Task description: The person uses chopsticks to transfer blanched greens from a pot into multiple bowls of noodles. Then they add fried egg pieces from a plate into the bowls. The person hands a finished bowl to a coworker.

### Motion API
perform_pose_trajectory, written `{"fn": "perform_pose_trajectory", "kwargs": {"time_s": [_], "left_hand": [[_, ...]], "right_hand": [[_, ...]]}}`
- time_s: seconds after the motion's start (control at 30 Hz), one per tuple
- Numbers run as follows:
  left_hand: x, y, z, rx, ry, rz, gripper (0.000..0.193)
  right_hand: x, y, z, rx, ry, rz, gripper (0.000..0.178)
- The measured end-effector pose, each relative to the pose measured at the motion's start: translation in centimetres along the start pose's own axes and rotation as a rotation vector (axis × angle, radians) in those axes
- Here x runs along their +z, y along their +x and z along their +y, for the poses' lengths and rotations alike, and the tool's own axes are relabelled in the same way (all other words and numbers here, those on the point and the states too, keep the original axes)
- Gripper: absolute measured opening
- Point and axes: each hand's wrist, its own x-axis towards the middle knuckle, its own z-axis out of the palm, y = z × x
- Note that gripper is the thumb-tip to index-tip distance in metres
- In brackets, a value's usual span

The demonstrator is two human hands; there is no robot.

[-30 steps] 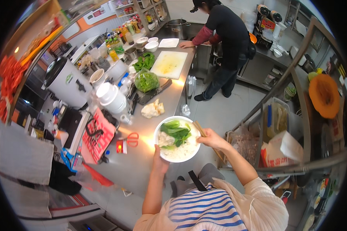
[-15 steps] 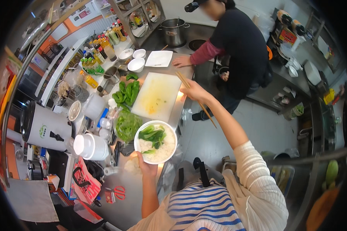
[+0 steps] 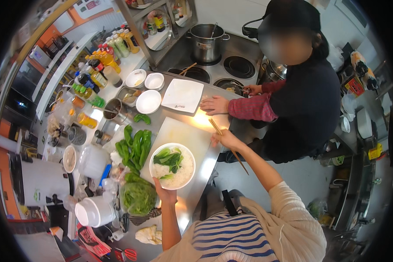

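My left hand (image 3: 165, 192) grips a round white bowl (image 3: 194, 174) from its near side, above the near end of the cutting board. White rice (image 3: 180, 176) fills the bowl, with green leafy vegetables (image 3: 174, 162) lying on top at the left. In my right hand (image 3: 225, 139), to the right of the board, is a pair of wooden chopsticks (image 3: 239, 161), slanting across the fist. The white cutting board (image 3: 182, 132) lies under and beyond the bowl. Green peppers (image 3: 136, 146) and a bag of lettuce (image 3: 137, 197) sit along its left side.
A co-worker (image 3: 303, 100) stands at the right, one hand (image 3: 215, 105) on the counter beside a square white plate (image 3: 183, 95). Beyond are a stove (image 3: 239, 67) and a steel pot (image 3: 206, 43). Small white bowls (image 3: 148, 101), bottles (image 3: 91, 96) and a tall dispenser (image 3: 43, 181) line the left.
My view has shifted forward. The bowl now overlaps the cutting board's near part. The co-worker has turned toward me, and a second hand of theirs shows at the stove.
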Motion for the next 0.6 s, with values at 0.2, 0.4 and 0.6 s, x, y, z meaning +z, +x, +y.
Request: {"fn": "perform_pose_trajectory", "kwargs": {"time_s": [0.2, 0.4, 0.6], "left_hand": [[4.1, 10.8, -5.0, -0.095, 0.102, -0.047, 0.065], [7.2, 15.6, -9.0, -0.180, 0.085, -0.003, 0.061], [7.9, 17.2, -12.0, -0.203, 0.085, 0.039, 0.061]], "right_hand": [[-4.6, -2.4, 2.8, 0.099, -0.151, 0.034, 0.030], [-7.0, -3.9, 1.9, 0.120, -0.248, 0.007, 0.029], [-9.2, -5.0, 1.2, 0.188, -0.290, -0.046, 0.029]]}}
